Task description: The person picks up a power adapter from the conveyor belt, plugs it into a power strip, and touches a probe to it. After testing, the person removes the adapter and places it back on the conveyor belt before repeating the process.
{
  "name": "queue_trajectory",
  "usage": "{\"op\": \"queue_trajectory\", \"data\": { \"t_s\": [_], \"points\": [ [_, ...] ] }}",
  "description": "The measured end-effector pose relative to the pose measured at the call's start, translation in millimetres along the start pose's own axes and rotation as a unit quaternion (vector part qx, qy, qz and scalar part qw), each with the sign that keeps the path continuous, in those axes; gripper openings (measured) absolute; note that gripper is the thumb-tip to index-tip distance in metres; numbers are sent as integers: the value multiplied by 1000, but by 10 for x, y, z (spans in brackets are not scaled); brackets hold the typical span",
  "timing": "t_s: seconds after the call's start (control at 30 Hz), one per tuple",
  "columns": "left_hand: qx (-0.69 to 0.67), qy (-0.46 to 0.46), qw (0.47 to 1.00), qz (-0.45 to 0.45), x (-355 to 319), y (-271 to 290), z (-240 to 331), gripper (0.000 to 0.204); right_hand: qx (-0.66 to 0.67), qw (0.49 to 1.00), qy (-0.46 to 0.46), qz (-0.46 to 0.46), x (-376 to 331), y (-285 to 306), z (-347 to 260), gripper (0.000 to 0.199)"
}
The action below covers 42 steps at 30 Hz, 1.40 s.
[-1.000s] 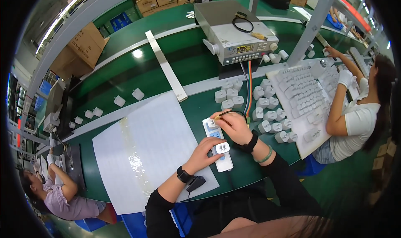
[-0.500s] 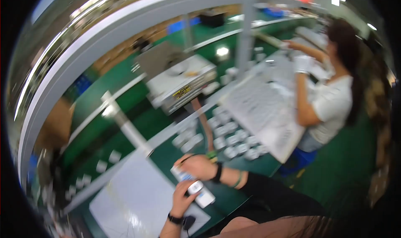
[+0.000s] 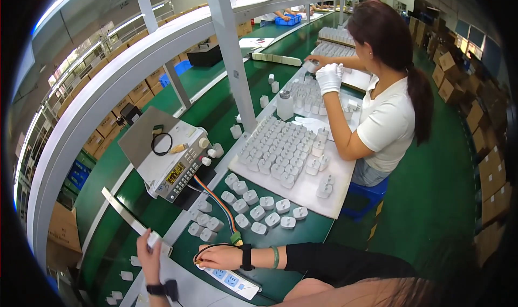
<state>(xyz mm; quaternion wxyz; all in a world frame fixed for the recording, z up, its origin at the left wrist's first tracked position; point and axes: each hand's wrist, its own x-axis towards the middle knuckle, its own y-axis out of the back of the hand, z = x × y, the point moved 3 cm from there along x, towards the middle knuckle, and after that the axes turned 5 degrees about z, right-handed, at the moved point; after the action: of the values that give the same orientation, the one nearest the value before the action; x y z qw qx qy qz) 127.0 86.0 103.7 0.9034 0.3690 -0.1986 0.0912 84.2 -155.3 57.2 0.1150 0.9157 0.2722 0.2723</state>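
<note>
My left hand (image 3: 149,259) is raised at the lower left, its fingers closed on a white charger block (image 3: 154,239). It is apart from the power strip, over the edge of the white sheet (image 3: 190,286). My right hand (image 3: 222,257) rests at the far end of the white power strip (image 3: 241,286), whose blue-faced sockets show beside it. Its fingers pinch the end of a black cable (image 3: 203,247), which loops back over the hand to a green connector (image 3: 236,238). The fingertips partly hide that cable end. Several white charger blocks (image 3: 258,213) stand on the green bench just beyond my right hand.
A bench meter (image 3: 175,173) with a lit display stands beyond, joined by coloured wires (image 3: 217,197). A metal post (image 3: 233,53) rises from the bench. To the right a gloved co-worker (image 3: 388,107) sits by a board (image 3: 324,207) crowded with charger blocks. Loose blocks lie far left.
My left hand has left the power strip and moved left with a charger block. My right hand stays by the strip. The view has swung and sharpened.
</note>
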Motion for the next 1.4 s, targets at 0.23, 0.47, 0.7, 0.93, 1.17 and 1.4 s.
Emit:
{"op": "queue_trajectory", "data": {
  "t_s": [0.23,0.47,0.7,0.93,1.17,1.4],
  "points": [
    [283,104,945,-124,677,-499,-822,49,45,997,60,13,-15,-56,68,25],
    [306,-15,943,-125,603,40,-888,60,45,999,22,-2,-24,-24,102,24],
    [556,237,767,-216,-96,796,-2020,51,52,996,-57,-54,34,53,-52,30],
    [472,175,853,-137,-28,510,-1166,40,56,998,-9,-19,-13,22,59,28],
    [127,168,975,72,-593,906,-1386,37,42,999,1,-13,40,-87,54,27],
    [-323,274,906,4,-1934,437,-451,53,26,1000,8,2,-19,-31,43,28]
  ]
}}
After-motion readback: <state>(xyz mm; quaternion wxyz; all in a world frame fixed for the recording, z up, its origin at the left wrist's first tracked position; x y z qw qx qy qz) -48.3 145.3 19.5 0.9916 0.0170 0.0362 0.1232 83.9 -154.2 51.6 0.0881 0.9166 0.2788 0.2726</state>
